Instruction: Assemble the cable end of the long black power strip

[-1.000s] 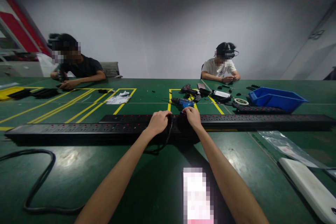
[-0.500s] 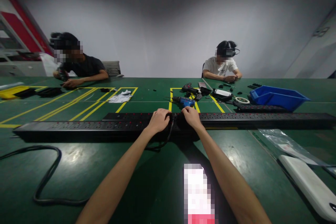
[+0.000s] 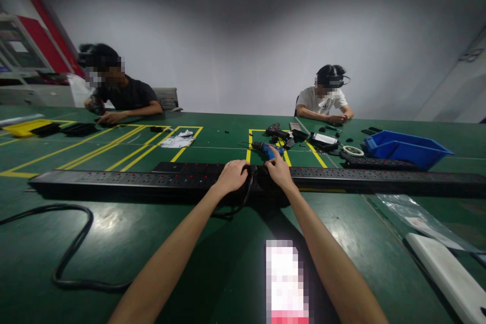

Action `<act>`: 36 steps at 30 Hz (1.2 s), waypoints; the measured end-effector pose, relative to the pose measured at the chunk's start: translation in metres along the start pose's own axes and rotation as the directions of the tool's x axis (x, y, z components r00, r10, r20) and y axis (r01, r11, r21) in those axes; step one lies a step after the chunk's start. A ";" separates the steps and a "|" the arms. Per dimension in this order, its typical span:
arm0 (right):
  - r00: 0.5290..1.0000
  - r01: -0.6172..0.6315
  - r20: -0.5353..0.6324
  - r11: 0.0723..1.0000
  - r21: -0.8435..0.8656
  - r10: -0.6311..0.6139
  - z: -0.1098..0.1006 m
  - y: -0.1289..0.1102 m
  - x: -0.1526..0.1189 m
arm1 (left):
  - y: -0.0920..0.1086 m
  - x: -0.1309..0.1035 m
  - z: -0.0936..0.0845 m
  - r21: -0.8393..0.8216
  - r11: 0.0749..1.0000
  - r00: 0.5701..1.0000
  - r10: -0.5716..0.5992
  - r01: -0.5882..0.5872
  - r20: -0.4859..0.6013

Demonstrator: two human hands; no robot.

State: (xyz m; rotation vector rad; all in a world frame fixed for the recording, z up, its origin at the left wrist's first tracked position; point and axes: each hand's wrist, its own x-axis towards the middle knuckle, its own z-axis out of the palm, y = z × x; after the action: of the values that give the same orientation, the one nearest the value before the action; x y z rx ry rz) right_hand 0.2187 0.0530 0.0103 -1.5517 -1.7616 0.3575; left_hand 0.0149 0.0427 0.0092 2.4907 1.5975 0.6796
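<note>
Two long black socket strips lie left-right mid-table, overlapping at center: near strip (image 3: 125,178) runs left, far strip (image 3: 379,176) runs right. Left hand (image 3: 232,176) curled over the overlap, fingers narrow beside a black plug (image 3: 252,169); can't tell if it grips. Right hand (image 3: 280,172) just right of plug, index finger extended, others folded; can't tell if it holds anything.

Surface: green table (image 3: 159,250), slightly glossy, yellow tape lines (image 3: 102,148) on far half. Room: plain grey wall (image 3: 228,61) behind, red-and-grey cabinet far left. Person in black (image 3: 132,95) far left, person in white (image 3: 308,100) far right, both seated.

Materials: strips are straight rectangular bars, sockets in rows, small red dots. Blue drill (image 3: 268,150) just beyond right hand. Blue bin (image 3: 408,148), smooth, open-topped, far right. Clear crinkled plastic bag (image 3: 421,217) and white rounded slab (image 3: 444,273) near right. Thick black cable (image 3: 72,248) bends near left.
</note>
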 end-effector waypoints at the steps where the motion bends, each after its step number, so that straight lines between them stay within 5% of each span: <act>1: 1.000 0.003 0.001 1.000 -0.003 -0.003 0.001 0.001 0.000 | -0.001 0.000 0.000 0.000 1.000 1.000 0.010 -0.010 -0.002; 36: 0.996 0.082 -0.024 0.995 -0.052 -0.084 0.013 0.014 0.006 | 0.001 0.000 0.003 0.109 0.994 1.000 0.002 -0.002 0.002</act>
State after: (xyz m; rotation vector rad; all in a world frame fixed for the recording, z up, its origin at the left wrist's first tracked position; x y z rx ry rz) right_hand 0.2203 0.0648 -0.0054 -1.5061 -1.8212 0.2521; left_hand 0.0170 0.0425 0.0074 2.5681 1.6750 0.6057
